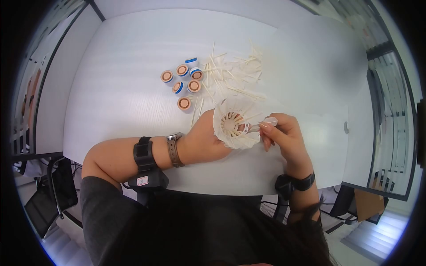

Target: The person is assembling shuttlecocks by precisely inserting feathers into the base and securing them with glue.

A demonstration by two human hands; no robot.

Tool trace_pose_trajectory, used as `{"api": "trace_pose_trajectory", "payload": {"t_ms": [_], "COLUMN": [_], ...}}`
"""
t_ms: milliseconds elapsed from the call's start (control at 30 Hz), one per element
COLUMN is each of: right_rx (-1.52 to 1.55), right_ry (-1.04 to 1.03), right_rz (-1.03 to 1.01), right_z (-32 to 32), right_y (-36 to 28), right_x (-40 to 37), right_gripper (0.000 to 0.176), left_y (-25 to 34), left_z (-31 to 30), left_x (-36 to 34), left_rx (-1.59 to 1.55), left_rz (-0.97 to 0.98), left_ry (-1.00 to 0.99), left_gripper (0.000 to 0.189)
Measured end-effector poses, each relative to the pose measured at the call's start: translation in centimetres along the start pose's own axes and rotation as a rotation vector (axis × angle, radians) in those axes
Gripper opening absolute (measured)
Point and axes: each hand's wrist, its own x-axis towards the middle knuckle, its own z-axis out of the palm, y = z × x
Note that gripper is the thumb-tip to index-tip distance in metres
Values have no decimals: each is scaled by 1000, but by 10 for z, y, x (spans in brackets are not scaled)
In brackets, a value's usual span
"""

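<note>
My left hand holds a white shuttlecock from its left side. The skirt's wide mouth faces up toward me, with pale shafts running down to the ringed base; most of that hand's fingers are hidden behind the skirt. At the skirt's right edge, my right hand pinches a small white feather-like piece between thumb and fingers. A narrow part of this piece reaches left to the shuttlecock; whether it touches is hard to see.
Several shuttlecock bases with tan ringed ends and blue bands stand in a group beyond my left hand. Loose white feathers and thin sticks lie scattered beside them on the white table. A low panel rises along the left side.
</note>
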Motion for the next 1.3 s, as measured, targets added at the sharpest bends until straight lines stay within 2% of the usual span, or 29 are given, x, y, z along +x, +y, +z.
{"api": "trace_pose_trajectory", "payload": {"t_ms": [133, 233, 333, 400, 533, 667, 767, 933, 1033, 1200, 1300], "right_rx": [14, 28, 22, 3, 103, 184, 128, -91, -149, -70, -68], "right_ry": [-37, -26, -8, 6, 76, 44, 50, 110, 179, 277, 365], "right_rz": [-30, -69, -85, -79, -220, -301, -170, -136, -168, -200, -298], "right_z": [-4, -5, -6, -11, -13, -12, -8, 11, 13, 7, 5], "right_y": [0, 1, 1, 3, 6, 10, 9, 6, 6, 9, 8], "right_x": [-2, -2, -3, -3, -1, 4, 0, -4, -4, 0, 0], "right_gripper": [20, 19, 21, 22, 25, 31, 26, 12, 12, 11, 9], "left_y": [-8, -3, -3, -4, -8, -9, -6, 1, 2, 13, 13], "left_z": [-2, 0, 0, 0, 4, 3, 2, 1, 2, -4, -1], "left_x": [0, -3, -4, -3, -5, -5, -4, -3, -2, 1, 1], "left_rx": [344, 91, 145, 57, -131, -90, -95, -137, -111, -54, -85], "left_rz": [301, 124, 185, 88, -72, -68, -67, 1, 27, -39, -44], "left_ry": [7, 28, 41, 11, 38, 45, 37, 29, 45, 14, 38], "left_gripper": [43, 46, 45, 44, 38, 32, 31, 30, 29, 44, 55]}}
